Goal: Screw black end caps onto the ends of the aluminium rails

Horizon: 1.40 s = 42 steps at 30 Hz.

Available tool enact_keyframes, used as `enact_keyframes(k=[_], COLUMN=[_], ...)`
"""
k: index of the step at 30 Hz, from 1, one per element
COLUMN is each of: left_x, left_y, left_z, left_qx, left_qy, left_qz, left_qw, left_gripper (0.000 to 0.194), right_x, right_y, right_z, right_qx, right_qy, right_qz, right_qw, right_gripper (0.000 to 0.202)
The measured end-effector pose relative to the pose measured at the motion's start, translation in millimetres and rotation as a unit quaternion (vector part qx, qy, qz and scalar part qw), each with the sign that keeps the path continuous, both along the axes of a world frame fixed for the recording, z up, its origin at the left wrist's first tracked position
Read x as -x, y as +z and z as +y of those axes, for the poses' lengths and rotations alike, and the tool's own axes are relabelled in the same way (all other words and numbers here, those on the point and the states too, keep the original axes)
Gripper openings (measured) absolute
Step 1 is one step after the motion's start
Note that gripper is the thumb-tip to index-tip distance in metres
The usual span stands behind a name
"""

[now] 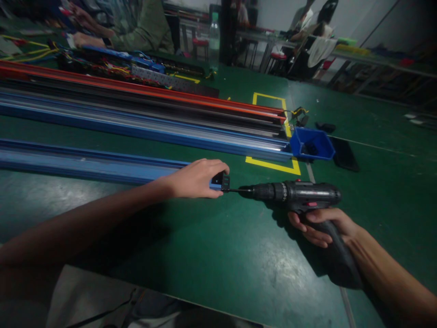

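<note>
A long blue rail lies on the green table, its right end under my left hand. The fingers of that hand are wrapped round the rail's end and a small black end piece. My right hand grips the handle of a black power drill, which lies level and points left. The drill's thin bit reaches the black end piece; whether a screw is at its tip is too small to tell.
Beyond lie more blue rails and orange rails, a blue bin, a dark flat object, wiring and a bottle. A person in a green sleeve sits across the table.
</note>
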<state>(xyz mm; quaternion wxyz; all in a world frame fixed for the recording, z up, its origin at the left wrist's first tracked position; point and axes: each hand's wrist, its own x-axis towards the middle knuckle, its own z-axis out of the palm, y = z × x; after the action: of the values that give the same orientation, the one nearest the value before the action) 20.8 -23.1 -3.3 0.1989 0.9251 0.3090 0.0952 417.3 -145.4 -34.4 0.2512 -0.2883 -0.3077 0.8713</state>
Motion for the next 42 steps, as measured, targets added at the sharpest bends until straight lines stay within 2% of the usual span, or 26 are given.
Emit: enact_keyframes(k=[42], left_x=[0.3], left_y=[-0.7], left_z=[-1.0], left_qx=[-0.016], left_qy=[-0.008], left_qz=[0.004], left_qw=[1.0], left_gripper=[0.045], right_x=[3.0], right_y=[0.6], right_z=[1.7], right_qx=[-0.021], right_qy=[-0.003], right_qz=[0.001], right_qw=[1.0], right_gripper=[0.025])
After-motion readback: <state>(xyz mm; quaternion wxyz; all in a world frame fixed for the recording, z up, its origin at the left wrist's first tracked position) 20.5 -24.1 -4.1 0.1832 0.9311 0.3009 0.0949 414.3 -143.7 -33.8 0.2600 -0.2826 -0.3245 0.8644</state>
